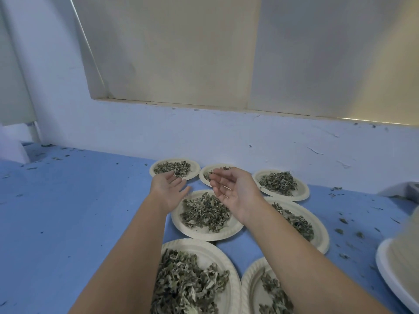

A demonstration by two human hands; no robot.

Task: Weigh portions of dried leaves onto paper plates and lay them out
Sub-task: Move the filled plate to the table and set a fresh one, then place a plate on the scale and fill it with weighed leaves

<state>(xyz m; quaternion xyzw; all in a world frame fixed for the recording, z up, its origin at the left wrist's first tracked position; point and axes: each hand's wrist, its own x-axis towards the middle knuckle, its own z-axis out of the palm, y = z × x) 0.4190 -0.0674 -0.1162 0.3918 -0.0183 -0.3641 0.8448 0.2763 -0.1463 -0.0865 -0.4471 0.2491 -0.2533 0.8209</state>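
Several paper plates heaped with dried green leaves lie on the blue surface point(79, 211) in rows running away from me. My left hand point(169, 189) hovers palm up, fingers relaxed, holding nothing, over the gap between the far left plate point(190, 165) and the middle plate point(181, 225). My right hand point(233, 189) is also palm up with loosely curved fingers, empty, above the far middle plate point(204, 175). My right forearm covers part of the right middle plate point(319, 230) and the near right plate point(249, 286). The near left plate point(217, 252) lies between my forearms.
A far right plate point(303, 191) sits by the pale wall point(226, 137). At the right edge is a stack of empty plates point(390, 279) under a pale object. Loose leaf bits are scattered on the blue surface, mostly on the right.
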